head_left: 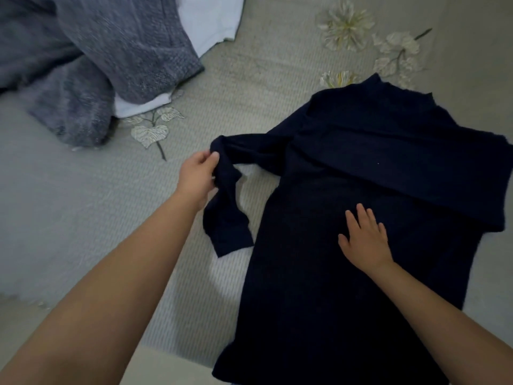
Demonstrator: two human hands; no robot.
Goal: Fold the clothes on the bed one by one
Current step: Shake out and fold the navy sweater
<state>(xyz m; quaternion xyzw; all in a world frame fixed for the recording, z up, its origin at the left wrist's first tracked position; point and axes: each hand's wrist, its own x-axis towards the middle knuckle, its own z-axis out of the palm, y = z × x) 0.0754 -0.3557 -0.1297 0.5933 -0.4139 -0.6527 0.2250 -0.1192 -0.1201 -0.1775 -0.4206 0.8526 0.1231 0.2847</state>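
A dark navy long-sleeved top lies flat on the bed, collar pointing away from me. Its right sleeve is folded across the chest. My left hand grips the left sleeve near its middle, lifting it a little, and the cuff hangs down toward the bed. My right hand rests flat on the top's body, fingers spread.
The bed cover is pale grey-green with embroidered flowers and leaves. A grey-blue knitted garment lies bunched at the upper left over a white cloth. The bed's near edge runs along the bottom left.
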